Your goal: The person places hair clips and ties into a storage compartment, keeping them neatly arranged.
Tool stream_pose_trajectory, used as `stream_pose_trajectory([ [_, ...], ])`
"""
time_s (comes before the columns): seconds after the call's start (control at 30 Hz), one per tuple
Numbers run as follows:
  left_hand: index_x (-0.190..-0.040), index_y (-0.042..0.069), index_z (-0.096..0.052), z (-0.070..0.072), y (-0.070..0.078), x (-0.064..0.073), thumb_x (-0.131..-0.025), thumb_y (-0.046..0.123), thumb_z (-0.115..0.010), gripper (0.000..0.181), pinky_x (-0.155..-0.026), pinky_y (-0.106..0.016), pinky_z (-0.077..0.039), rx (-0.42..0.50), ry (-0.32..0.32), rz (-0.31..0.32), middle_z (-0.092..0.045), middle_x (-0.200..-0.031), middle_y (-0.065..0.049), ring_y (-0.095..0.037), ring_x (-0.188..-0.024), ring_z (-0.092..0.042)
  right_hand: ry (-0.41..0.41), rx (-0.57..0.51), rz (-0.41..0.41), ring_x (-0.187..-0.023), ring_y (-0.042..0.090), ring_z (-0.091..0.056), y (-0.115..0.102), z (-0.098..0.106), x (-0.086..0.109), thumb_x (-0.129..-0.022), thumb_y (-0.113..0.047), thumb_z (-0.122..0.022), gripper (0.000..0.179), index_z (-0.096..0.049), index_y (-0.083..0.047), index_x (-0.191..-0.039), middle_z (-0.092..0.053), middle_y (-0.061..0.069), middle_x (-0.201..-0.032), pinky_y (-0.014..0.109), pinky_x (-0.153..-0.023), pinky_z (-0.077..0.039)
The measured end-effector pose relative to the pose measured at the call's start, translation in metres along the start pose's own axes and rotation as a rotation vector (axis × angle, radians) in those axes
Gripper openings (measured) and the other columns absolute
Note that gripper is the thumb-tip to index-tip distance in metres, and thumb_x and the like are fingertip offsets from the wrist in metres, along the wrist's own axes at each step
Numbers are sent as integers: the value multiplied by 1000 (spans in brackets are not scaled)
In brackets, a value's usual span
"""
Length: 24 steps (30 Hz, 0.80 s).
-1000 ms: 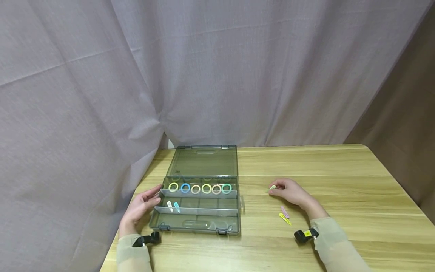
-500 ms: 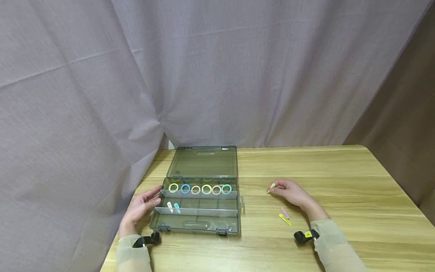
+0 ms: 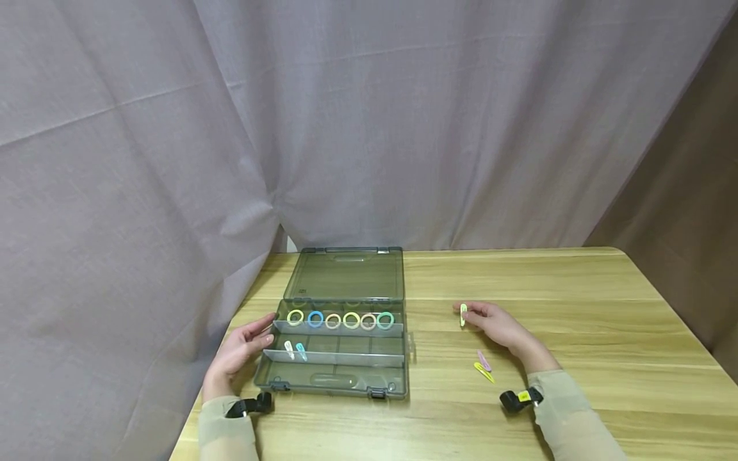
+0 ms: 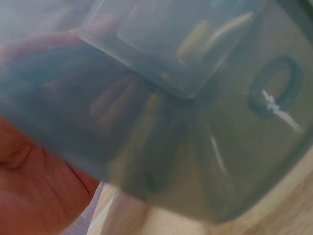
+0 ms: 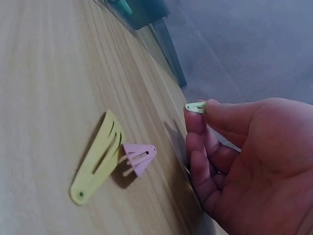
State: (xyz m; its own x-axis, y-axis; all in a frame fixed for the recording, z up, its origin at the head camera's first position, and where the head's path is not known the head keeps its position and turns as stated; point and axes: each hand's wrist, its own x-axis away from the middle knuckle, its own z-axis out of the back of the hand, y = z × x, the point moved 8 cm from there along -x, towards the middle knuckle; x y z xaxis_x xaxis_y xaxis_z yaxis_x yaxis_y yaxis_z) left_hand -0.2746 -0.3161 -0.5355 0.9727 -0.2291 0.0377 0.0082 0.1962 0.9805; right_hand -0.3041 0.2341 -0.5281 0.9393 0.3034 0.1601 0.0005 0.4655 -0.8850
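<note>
My right hand (image 3: 497, 325) pinches a pale green snap hair clip (image 3: 463, 315) between thumb and fingertips, above the table to the right of the box. In the right wrist view the same clip (image 5: 195, 107) sticks out past the thumb. A yellow hair clip (image 3: 484, 372) and a pink hair clip (image 3: 483, 360) lie close together on the table below that hand. My left hand (image 3: 235, 353) rests against the left side of a translucent grey divided box (image 3: 331, 389), thumb and fingers extended. In the left wrist view the box wall (image 4: 186, 161) partly covers the fingers.
The box lid (image 3: 346, 275) stands open at the back. Several coloured ring hair ties (image 3: 315, 319) line the rear row. A white clip (image 3: 289, 349) and a blue clip (image 3: 301, 351) sit in the middle row's left end. Grey curtains (image 3: 369, 128) hang behind the wooden table (image 3: 576, 307).
The pale green clip has turned in my right fingers from slanted to nearly upright, and more of it shows. My left hand stays at the box.
</note>
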Motion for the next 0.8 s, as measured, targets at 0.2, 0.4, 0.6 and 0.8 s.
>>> stream_pose_trajectory([
  [0.2,-157,-13,-41,0,1,1,-103,-1,-65,60,-105,-15,-42,-3,-6,-9,-38,-164,-28,-46,-149,-36,30,14,7,-130,27,-57,-4,1,2,-112,-24,-58,42,-66,5,-141,-64,22,-145,30,-98,-51],
  [0.4,-157,-12,-41,0,2,1,-103,0,-66,61,-106,-15,-42,-5,-7,-9,-38,-164,-27,-46,-149,-36,82,24,-2,-125,25,-59,-9,-1,3,-111,-27,-61,41,-70,5,-135,-68,21,-140,33,-100,-50],
  [0.6,-157,-12,-41,1,1,1,-103,0,-66,61,-105,-15,-43,-5,-6,-4,-38,-164,-28,-46,-149,-36,105,10,14,-108,20,-65,-24,-20,-3,-108,-30,-66,42,-72,4,-132,-74,16,-127,30,-87,-54],
  [0.8,-156,-13,-41,1,0,0,-103,0,-66,61,-105,-15,-43,-9,-7,-8,-38,-163,-28,-46,-148,-36,91,-13,69,-86,17,-63,-55,-56,-9,-104,-26,-73,32,-78,0,-122,-76,7,-104,29,-67,-53],
])
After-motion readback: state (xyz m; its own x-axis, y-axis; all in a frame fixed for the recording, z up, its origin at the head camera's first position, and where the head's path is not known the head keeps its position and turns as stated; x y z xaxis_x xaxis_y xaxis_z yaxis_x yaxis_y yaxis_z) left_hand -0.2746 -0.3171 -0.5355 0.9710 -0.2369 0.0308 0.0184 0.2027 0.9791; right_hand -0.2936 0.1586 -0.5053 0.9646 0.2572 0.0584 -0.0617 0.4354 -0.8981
